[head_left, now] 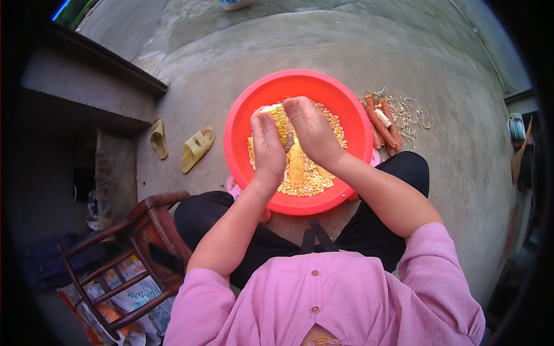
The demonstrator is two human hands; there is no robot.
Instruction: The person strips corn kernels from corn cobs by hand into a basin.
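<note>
My left hand grips a partly shelled ear of corn, with yellow kernels still on the side facing up. Close on its right is my right hand, fingers bent toward the ear. The palm side of that hand is hidden, so I cannot tell whether it holds anything. Both hands are over a red plastic basin. Loose corn kernels cover its bottom, and another ear of corn lies on them below my hands.
Right of the basin, bare reddish corncobs lie beside dry corn silk and husk scraps. Two yellow slippers, one nearer and one farther, rest on the concrete floor. A wooden chair with a dark phone-like object stands at my left.
</note>
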